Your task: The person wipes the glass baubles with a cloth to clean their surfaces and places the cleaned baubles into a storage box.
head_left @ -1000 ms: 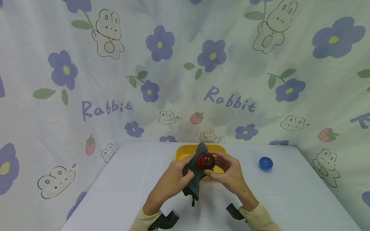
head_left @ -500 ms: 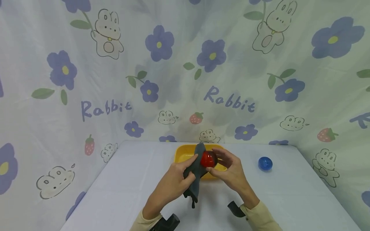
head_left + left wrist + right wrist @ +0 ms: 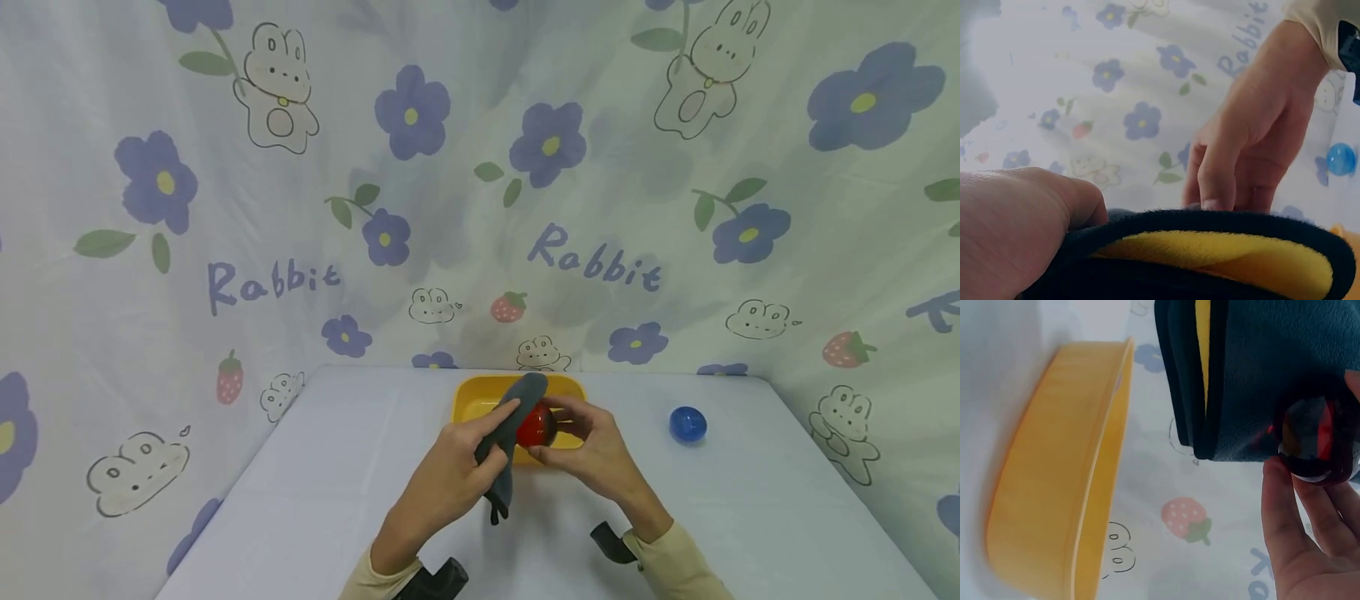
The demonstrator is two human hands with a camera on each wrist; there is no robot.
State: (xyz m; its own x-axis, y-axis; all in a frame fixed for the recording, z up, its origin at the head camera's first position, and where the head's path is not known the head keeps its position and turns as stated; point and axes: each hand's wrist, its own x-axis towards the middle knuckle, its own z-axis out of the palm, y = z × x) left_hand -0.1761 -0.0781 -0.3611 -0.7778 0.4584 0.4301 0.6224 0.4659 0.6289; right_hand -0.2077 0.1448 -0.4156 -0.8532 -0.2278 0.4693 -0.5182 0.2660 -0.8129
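In the head view my left hand (image 3: 446,467) grips a dark grey-green cloth (image 3: 506,433), with its index finger and thumb on the near face. A yellow layer (image 3: 1241,256) shows inside the cloth's fold in the left wrist view. My right hand (image 3: 596,450) holds a shiny red see-through ball (image 3: 536,427) between thumb and fingers. The ball sits against the cloth, which covers its left side. From the right wrist, the same ball (image 3: 1310,440) looks dark, with fingertips at its edge. Both hands are raised over the table's middle.
Behind the hands stands a yellow plastic basin (image 3: 483,382), partly hidden by them. A shiny blue ball (image 3: 687,425) rests on the white table (image 3: 315,492) at the right. A rabbit-and-flower printed curtain (image 3: 465,192) hangs round the table's back and sides.
The cloth's top has swung right and folded over the red ball's left side. The ball has turned in my right fingers, shifting slightly right, then back left. The blue ball has stayed put.
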